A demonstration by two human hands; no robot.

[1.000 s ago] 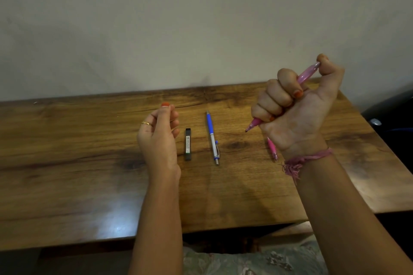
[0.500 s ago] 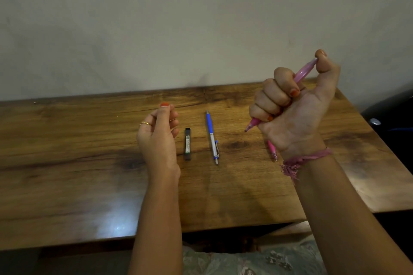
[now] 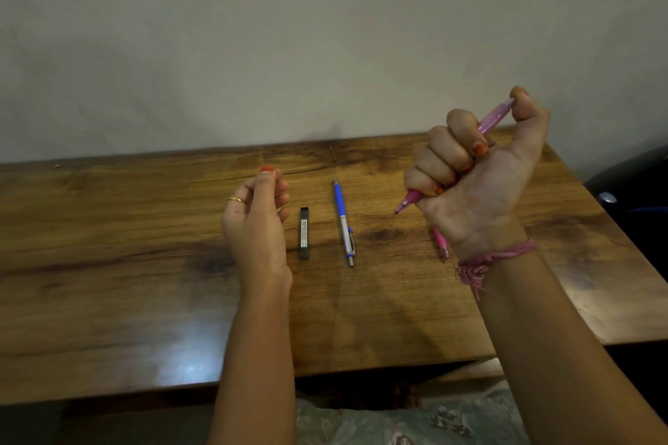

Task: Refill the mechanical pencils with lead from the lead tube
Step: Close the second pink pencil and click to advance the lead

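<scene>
I grip the translucent pink mechanical pencil in my fisted right hand, thumb on its cap to click lead out; my left hand hovers loosely curled, empty.

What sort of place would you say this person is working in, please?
Probably a home desk or study corner: a wooden table against a plain wall, bearing only stationery, namely a lead tube and a blue pencil, with patterned fabric on the lap.

Head-worn view, forward-down over table, close
</scene>
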